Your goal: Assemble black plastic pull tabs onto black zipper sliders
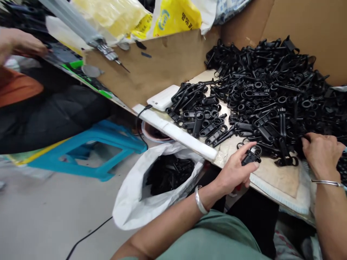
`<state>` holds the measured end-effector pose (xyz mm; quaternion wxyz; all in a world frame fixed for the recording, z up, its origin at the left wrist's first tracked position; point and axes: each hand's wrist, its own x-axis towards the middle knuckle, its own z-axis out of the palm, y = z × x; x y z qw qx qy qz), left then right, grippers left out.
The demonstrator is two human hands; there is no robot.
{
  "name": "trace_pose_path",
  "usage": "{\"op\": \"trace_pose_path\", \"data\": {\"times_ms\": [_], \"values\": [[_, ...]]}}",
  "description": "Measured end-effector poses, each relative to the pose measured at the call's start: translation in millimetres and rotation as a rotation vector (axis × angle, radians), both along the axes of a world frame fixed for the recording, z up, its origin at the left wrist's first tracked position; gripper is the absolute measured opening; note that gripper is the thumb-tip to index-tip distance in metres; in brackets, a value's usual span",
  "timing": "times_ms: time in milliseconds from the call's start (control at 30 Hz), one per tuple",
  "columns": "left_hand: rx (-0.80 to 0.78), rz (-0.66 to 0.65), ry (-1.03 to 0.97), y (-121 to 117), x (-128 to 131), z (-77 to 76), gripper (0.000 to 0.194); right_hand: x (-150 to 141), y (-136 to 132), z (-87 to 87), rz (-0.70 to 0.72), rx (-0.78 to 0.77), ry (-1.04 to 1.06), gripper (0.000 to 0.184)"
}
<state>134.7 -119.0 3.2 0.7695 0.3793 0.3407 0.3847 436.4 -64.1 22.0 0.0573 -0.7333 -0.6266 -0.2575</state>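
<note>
Near desk edge, left hand pinches black part, thumb and forefinger parted around it; right hand curls at black pile, hold hidden. Seemingly picking step; next calls for steady pinch.

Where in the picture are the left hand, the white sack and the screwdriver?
Left hand [234,169]: head view, back of the hand.
White sack [130,198]: head view, side wall.
Screwdriver [80,25]: head view, gray body.

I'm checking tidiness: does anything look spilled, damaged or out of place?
Nothing looks plainly spilled or damaged; the black parts lie loosely heaped on the table. Slightly odd: a black cable dangles over the white edge strip, where it might snag.
</note>
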Motion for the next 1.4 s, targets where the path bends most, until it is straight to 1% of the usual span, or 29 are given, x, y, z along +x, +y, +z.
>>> {"op": "trace_pose_path", "data": {"times_ms": [100, 167, 200, 233, 267, 300, 367, 400, 433, 500, 633, 700, 767, 833, 900, 967, 1033, 1133, 1200, 1300, 1400], "values": [[-0.053, -0.001, -0.139, -1, 1, -2.0, 0.068, -4, -16, 12.5, -0.005, 0.017, 0.024, 0.033], [-0.101, 0.004, -0.237, -1, 0, -1.9, 0.053, -5, -37, 19.7, -0.034, 0.071, 0.065, 0.038], [-0.132, -0.001, -0.282, -2, -1, -1.8, 0.045, -5, -49, 21.3, -0.055, 0.073, 0.105, 0.039], [-0.165, -0.012, -0.321, -2, -2, -1.8, 0.038, -5, -63, 21.2, -0.071, 0.034, 0.157, 0.04], [-0.197, -0.024, -0.35, -2, -3, -2.1, 0.034, -6, -76, 19.1, -0.071, -0.071, 0.226, 0.038], [-0.225, -0.035, -0.368, -3, -3, -2.9, 0.032, -6, -89, 15.3, -0.057, -0.212, 0.301, 0.036], [-0.266, -0.049, -0.373, -5, -2, -5.6, 0.032, -10, -108, 4.3, -0.036, -0.42, 0.378, 0.035], [-0.278, -0.051, -0.367, -6, 0, -7.4, 0.032, -14, -115, -1.7, -0.033, -0.476, 0.378, 0.036], [-0.284, -0.051, -0.358, -7, 2, -9.3, 0.033, -18, -119, -7.1, -0.036, -0.492, 0.36, 0.038], [-0.28, -0.051, -0.333, -10, 5, -12.7, 0.034, -26, -125, -14.8, -0.014, -0.463, 0.335, 0.042], [-0.253, -0.032, -0.286, -14, 7, -16.0, 0.032, -41, -126, -20.2, 0.15, -0.307, 0.413, 0.044], [-0.243, -0.015, -0.278, -15, 6, -16.1, 0.031, -44, -125, -22.0, 0.211, -0.281, 0.45, 0.043], [-0.242, -0.008, -0.267, -15, 6, -15.3, 0.031, -45, -125, -22.5, 0.241, -0.286, 0.476, 0.044], [-0.248, -0.012, -0.25, -15, 5, -13.4, 0.035, -46, -127, -19.6, 0.258, -0.273, 0.527, 0.042], [-0.262, -0.031, -0.226, -16, 6, -11.2, 0.041, -53, -132, -13.2, 0.284, -0.212, 0.642, 0.035], [-0.264, -0.058, -0.198, -18, 7, -9.9, 0.045, -68, -134, -5.9, 0.308, -0.09, 0.777, 0.031], [-0.234, -0.085, -0.175, -19, 9, -9.6, 0.044, -90, -134, -1.1, 0.362, 0.03, 0.827, 0.029], [-0.112, -0.116, -0.171, -21, 9, -9.3, 0.042, -123, -127, -2.7, 0.511, 0.109, 0.738, 0.028], [-0.032, -0.125, -0.175, -21, 8, -8.6, 0.041, -136, -121, -7.9, 0.577, 0.126, 0.632, 0.032], [0.072, -0.109, -0.134, -22, 6, -8.8, 0.041, -142, -116, -14.3, 0.597, 0.14, 0.491, 0.038], [0.206, -0.103, -0.041, -23, 4, -11.8, 0.042, -143, -116, -15.8, 0.607, 0.131, 0.428, 0.038]]}}
